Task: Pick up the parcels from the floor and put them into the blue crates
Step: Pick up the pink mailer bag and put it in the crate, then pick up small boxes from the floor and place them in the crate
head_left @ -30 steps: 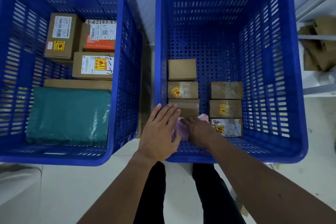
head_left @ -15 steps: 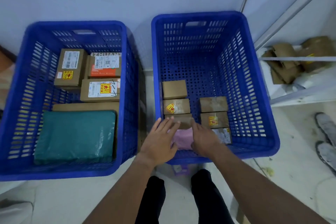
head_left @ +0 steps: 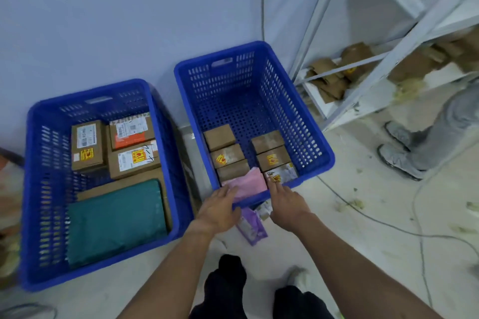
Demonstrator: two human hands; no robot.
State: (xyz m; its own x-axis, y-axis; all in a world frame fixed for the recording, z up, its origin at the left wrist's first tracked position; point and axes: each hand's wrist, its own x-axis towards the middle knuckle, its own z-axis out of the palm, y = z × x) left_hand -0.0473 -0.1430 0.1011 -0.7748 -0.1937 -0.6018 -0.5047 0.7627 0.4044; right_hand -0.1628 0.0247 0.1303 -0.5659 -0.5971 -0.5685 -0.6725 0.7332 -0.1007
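Two hands at the right crate's near rim

Head view: I am holding my left hand [head_left: 220, 208] over the near rim of the right blue crate [head_left: 285, 101], fingers straight and gripping nothing, their tips touching the pink parcel [head_left: 248, 185]. My right hand [head_left: 286, 201] is hovering beside it, fingers loose and empty. The pink parcel is lying inside this crate against the near wall, beside two rows of brown boxes [head_left: 273, 159]. A purple parcel [head_left: 252, 226] is lying on the floor under my hands. The left blue crate [head_left: 39, 189] is holding a teal parcel [head_left: 116, 220].
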